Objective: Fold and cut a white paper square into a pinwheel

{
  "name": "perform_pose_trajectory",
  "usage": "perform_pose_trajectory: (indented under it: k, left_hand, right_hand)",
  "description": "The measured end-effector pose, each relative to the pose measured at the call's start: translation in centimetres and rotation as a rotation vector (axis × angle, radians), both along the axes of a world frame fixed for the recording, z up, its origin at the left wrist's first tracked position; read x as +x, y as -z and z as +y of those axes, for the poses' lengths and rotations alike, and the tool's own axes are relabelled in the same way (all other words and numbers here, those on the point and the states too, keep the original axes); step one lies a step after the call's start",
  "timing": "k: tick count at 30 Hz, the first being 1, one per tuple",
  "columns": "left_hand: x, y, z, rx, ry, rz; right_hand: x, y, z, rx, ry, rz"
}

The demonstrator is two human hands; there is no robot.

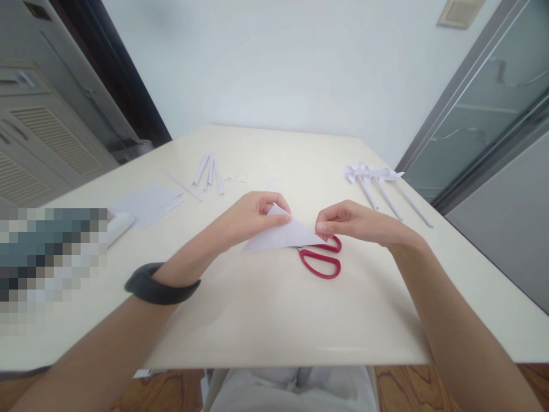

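Note:
A white sheet of paper [285, 234], folded to a triangle, is held just above the table. My left hand [257, 214] pinches it near its top point, thumb in front and fingers behind. My right hand [347, 222] is closed at the paper's right corner, thumb against fingertips, partly hiding that corner. Beneath the paper and my right hand lie scissors with red handles [321, 264]; the paper covers their blades. A black band is around my left wrist.
Several rolled paper sticks [209, 171] lie at the back left, beside paper scraps [235, 178] and a thin strip [183, 186]. Nearer are stacked paper sheets [148, 203] and a white roll [118, 228]. Paper pinwheels on sticks [377, 186] lie at the right. A wall stands behind the table [274, 320].

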State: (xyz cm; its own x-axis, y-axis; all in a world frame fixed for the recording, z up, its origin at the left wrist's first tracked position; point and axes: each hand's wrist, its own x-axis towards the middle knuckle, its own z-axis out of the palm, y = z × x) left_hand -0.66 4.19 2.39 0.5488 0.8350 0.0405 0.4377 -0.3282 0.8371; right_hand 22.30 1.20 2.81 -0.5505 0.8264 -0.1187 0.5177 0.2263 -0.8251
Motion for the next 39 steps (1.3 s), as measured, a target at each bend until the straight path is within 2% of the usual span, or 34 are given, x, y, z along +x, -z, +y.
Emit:
perform_pose_trajectory:
  k: [6, 28, 35, 39]
  left_hand:
    - [-0.1, 0.4, 0.4, 0.082, -0.022, 0.085]
    - [0.0, 0.9, 1.0, 0.187, -0.052, 0.199]
    - [0.0, 0.9, 1.0, 0.185, -0.054, 0.209]
    - [0.0, 0.8, 1.0, 0.197, -0.061, 0.205]
  right_hand:
    - [0.1, 0.2, 0.0, -0.005, -0.005, -0.008]
    - [-0.3, 1.0, 0.2, 0.041, 0.060, -0.100]
    - [0.1, 1.6, 0.7, 0.071, 0.102, -0.067]
    - [-0.2, 1.8, 0.8, 0.125, 0.200, -0.092]
